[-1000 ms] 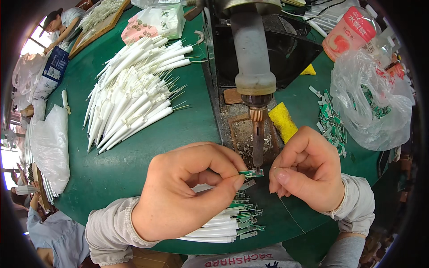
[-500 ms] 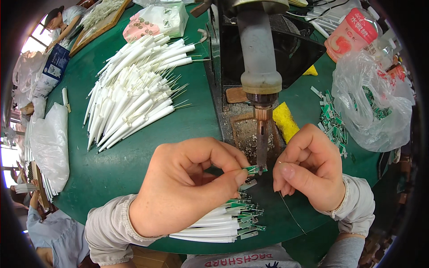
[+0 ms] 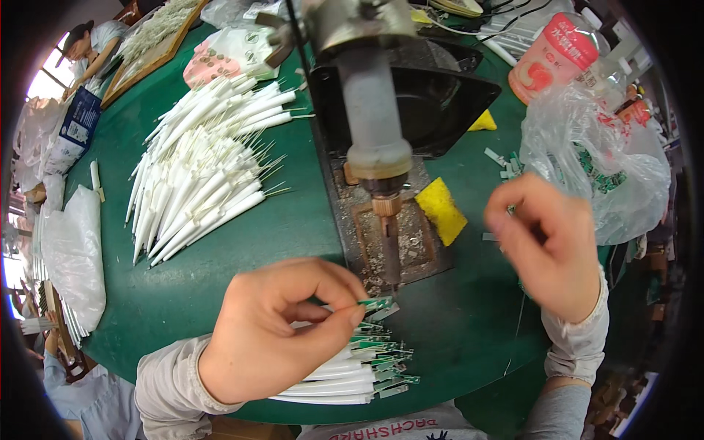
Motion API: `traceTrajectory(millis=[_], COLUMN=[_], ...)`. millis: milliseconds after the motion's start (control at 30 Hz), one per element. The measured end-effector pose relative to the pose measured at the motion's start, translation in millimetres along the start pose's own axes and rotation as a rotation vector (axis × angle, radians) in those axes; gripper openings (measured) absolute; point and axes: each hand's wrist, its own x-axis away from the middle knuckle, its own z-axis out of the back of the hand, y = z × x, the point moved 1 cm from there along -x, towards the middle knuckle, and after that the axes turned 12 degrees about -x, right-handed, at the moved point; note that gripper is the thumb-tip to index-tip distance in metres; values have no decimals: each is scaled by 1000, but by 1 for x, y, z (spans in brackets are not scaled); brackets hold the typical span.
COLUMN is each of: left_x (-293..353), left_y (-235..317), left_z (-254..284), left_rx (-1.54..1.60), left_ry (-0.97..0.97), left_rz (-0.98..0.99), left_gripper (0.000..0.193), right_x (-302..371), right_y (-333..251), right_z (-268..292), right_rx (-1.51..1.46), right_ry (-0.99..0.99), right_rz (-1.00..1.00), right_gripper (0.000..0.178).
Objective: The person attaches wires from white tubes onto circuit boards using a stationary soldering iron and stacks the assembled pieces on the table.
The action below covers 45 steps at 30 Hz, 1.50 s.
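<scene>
My left hand (image 3: pixel 282 334) pinches a small green circuit board (image 3: pixel 375 302) between thumb and forefinger. The board's free end is just beneath the tip of an upright soldering iron (image 3: pixel 391 253); whether they touch is hard to tell. Anything behind the board is hidden by my palm. Below this hand lies a row of white tubes (image 3: pixel 334 387) with green boards on their right ends. My right hand (image 3: pixel 550 249), blurred, is raised at the right with its fingers curled. A thin solder wire (image 3: pixel 520 323) trails below it; the fingers' hold on it is smeared.
A big heap of white tubes with thin wires (image 3: pixel 198 176) lies at the left. A yellow sponge (image 3: pixel 441 210) sits by the iron's dirty base plate (image 3: pixel 359 242). At the right are loose green boards (image 3: pixel 511 166), a clear plastic bag (image 3: pixel 631 198) and a pink-labelled bottle (image 3: pixel 554 55).
My right hand has moved away from the iron, to the right and up, with the wire trailing. My left hand, still pinching the board, is slightly lower and left in the picture. The view has shifted.
</scene>
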Motion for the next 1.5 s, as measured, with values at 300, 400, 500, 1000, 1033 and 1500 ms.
traceTrajectory(millis=[300, 400, 500, 1000, 1033, 1500], left_x=[20, 18, 18, -46, -46, -1], left_y=[-3, -10, -12, -28, -29, 17], left_z=[-14, -18, -16, 48, 48, 17], left_rx=[-782, -885, -925, -1339, -1338, -848], left_ry=[-30, -37, -44, 667, 642, 155], left_rz=[-704, -803, -814, -516, -522, -637], left_gripper=[13, 16, 19, 19, 18, 18], right_x=[-4, 1, 2, -1, 0, 23], right_y=[37, 41, 44, 38, 35, -3], right_z=[15, 10, 4, -7, -7, -19], right_rx=[680, 746, 809, 659, 658, -42], right_ry=[-139, -144, -97, 88, 86, -356], right_rz=[0, 16, 31, 199, 198, 256], right_gripper=[16, 17, 12, 11, 11, 21])
